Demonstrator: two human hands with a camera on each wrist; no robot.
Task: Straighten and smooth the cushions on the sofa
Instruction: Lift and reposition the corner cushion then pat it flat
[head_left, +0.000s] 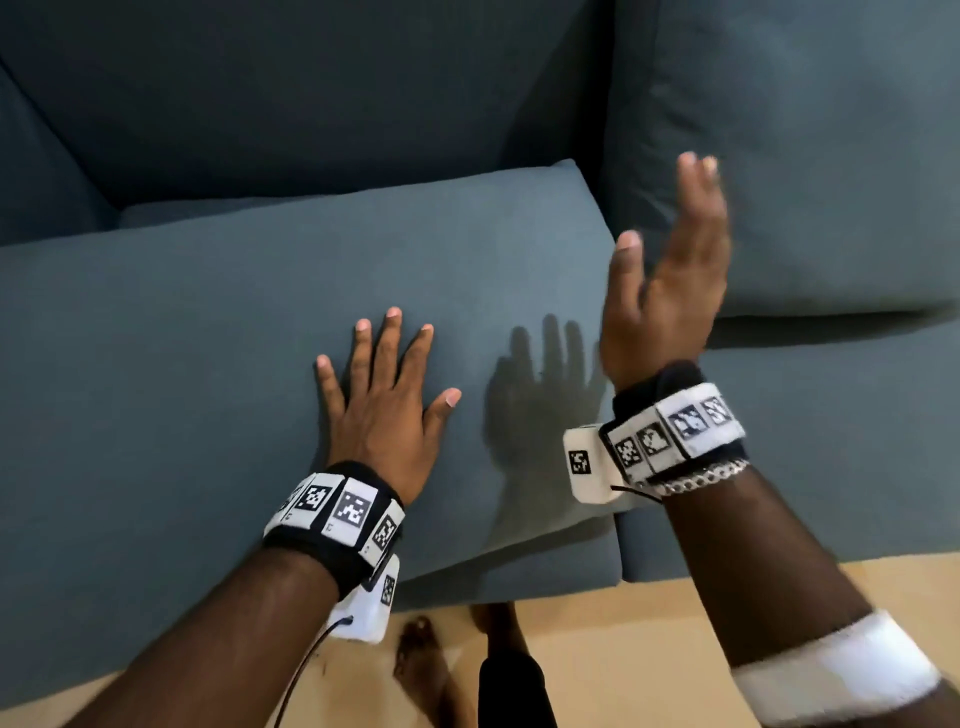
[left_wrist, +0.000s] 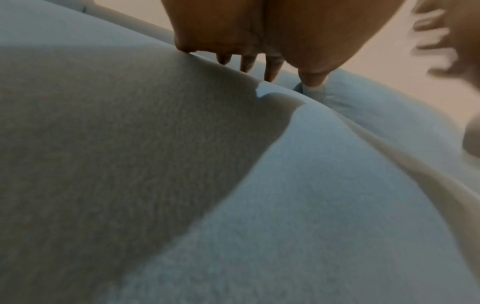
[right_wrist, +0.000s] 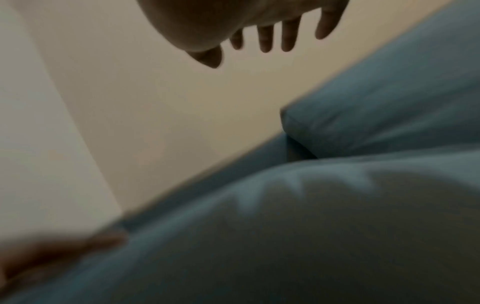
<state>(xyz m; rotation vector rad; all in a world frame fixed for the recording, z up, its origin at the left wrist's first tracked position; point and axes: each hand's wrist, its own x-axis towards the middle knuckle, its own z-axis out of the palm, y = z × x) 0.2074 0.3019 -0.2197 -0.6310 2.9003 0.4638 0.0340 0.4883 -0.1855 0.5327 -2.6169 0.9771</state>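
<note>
A blue-grey seat cushion (head_left: 208, 338) lies across the sofa, filling the left and middle of the head view. My left hand (head_left: 387, 389) rests flat on it, palm down, fingers spread and straight. My right hand (head_left: 670, 270) is raised in the air above the cushion's right end, fingers straight and together, holding nothing; its shadow falls on the fabric. A back cushion (head_left: 810, 156) with soft creases leans at the upper right. In the left wrist view the left hand (left_wrist: 259, 45) presses the cushion fabric (left_wrist: 155, 164). The right hand (right_wrist: 259, 30) hangs free over the cushion (right_wrist: 311, 226).
A second seat cushion (head_left: 831, 441) lies to the right, with a seam between the two. The dark sofa back (head_left: 311, 93) runs behind. A tan floor (head_left: 623, 649) and my bare feet (head_left: 421, 660) show below the sofa's front edge.
</note>
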